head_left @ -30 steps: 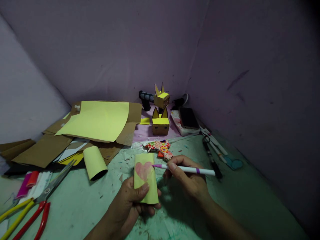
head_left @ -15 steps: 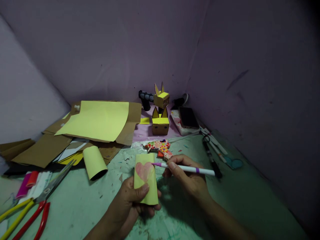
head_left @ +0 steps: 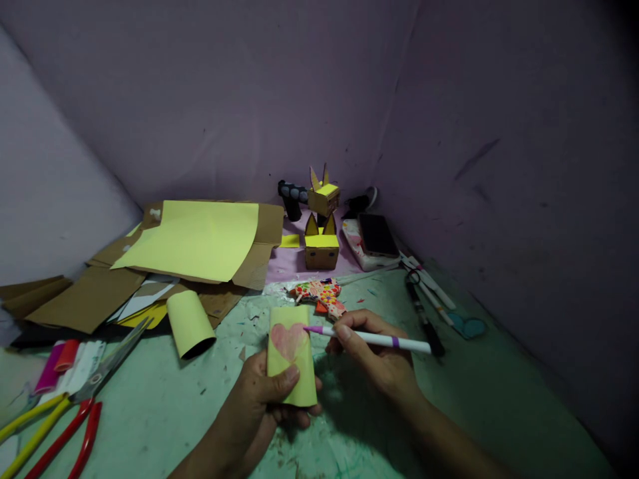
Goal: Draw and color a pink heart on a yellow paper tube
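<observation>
A flattened yellow paper tube (head_left: 302, 386) with a pink heart (head_left: 288, 340) coloured on its face is gripped by my left hand (head_left: 264, 392), thumb across the front and fingers behind. My right hand (head_left: 379, 356) pinches a white marker pen (head_left: 377, 338) with a purple band. Its purple tip meets the upper right edge of the heart. Just beyond the tube lies a flower-patterned cutout (head_left: 319, 293) with a small red piece under it.
Left are scissors (head_left: 97, 382), marker pens (head_left: 74, 366), a rolled yellow tube (head_left: 191, 326) and yellow paper (head_left: 190, 239) on cardboard. Behind stand small eared cardboard boxes (head_left: 321, 256). To the right are a phone (head_left: 378, 234), a black pen (head_left: 424, 316) and a blue heart shape (head_left: 469, 326).
Almost nothing differs. The whole view has shifted very slightly, while both hands, the tube and the pen keep the same pose.
</observation>
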The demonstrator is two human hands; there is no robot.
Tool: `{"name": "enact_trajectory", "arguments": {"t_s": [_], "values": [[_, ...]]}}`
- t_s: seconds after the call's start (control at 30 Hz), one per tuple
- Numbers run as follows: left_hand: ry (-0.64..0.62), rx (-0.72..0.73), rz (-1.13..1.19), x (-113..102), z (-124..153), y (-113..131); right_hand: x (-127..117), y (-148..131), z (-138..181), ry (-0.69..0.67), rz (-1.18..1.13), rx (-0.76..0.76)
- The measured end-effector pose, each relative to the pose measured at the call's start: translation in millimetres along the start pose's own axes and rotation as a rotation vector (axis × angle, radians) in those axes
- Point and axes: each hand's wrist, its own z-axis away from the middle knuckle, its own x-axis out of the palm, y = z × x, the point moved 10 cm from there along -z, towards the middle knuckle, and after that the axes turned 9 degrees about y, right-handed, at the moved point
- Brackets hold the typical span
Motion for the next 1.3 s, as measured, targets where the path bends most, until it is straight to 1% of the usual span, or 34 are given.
{"name": "enact_trajectory", "arguments": {"t_s": [0.23, 0.4, 0.53, 0.7, 0.87, 0.97, 1.17, 1.3], "values": [[0.061, 0.047, -0.066, -6, -1, 3, 4, -1, 3, -0.025, 0.037, -0.018], [0.078, 0.068, -0.082, -8, -3, 2, 1, -1, 2, 0.008, 0.024, -0.021], [0.08, 0.099, -0.096, -6, -3, 5, 3, -2, 2, -0.015, 0.049, -0.033], [0.08, 0.088, -0.094, -7, -3, 4, 2, -1, 2, 0.006, 0.027, -0.027], [0.074, 0.087, -0.079, -8, -5, 3, 6, -1, 4, -0.033, 0.053, -0.038], [0.07, 0.095, -0.077, -6, -4, 4, 4, 0, 2, -0.014, 0.05, -0.049], [0.073, 0.11, -0.09, -5, -2, 5, 15, -1, 5, -0.138, 0.088, -0.141], [0.059, 0.106, -0.089, -7, -6, 1, 7, -1, 4, -0.044, 0.102, -0.119]]}}
